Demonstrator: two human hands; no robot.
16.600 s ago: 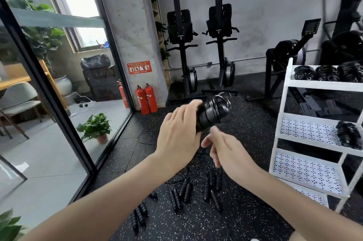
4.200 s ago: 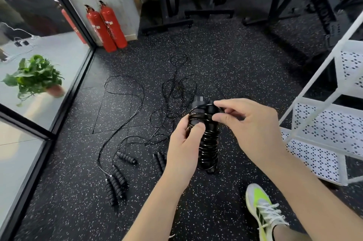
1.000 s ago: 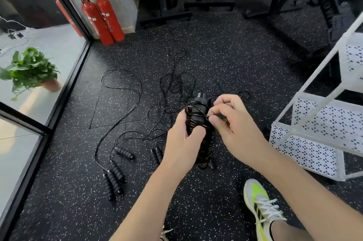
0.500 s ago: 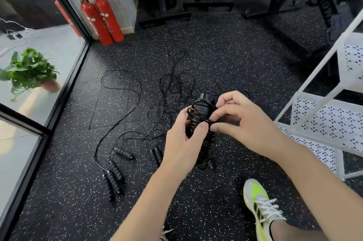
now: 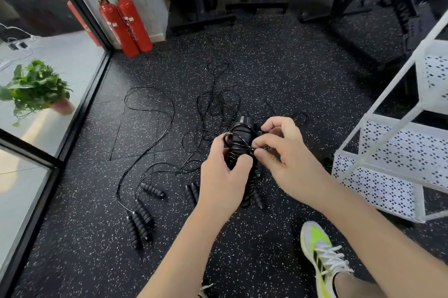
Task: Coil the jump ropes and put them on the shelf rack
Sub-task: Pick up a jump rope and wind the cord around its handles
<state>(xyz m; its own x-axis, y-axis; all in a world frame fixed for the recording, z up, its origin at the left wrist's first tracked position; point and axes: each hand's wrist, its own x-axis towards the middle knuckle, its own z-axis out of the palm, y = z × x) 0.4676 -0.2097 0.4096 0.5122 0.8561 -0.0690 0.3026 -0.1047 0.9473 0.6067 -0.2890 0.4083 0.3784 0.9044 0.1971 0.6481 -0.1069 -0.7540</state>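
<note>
Shelf rack (image 5: 388, 142): white, perforated, at right, near
Loose jump ropes (image 5: 145, 210): on floor, uncoiled
Left hand (image 5: 223, 183): grip curled round bundled jump rope (image 5: 240, 147), upright
Right hand (image 5: 288, 159): grip pinches cord at upper wraps; advise tucking end under tight turn
Writing: none legible

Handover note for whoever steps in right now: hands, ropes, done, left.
Left hand grips the rope bundle upright by its handles.
Right hand pinches the cord end at the bundle's upper wraps; the tuck looks unfinished.
Loose ropes lie tangled on the floor, their handles near the glass wall.
Shelf rack stands to the right; no rope shows on its visible lower tiers.
Left: secure this end, shelve the bundle, then coil the floor ropes.
</note>
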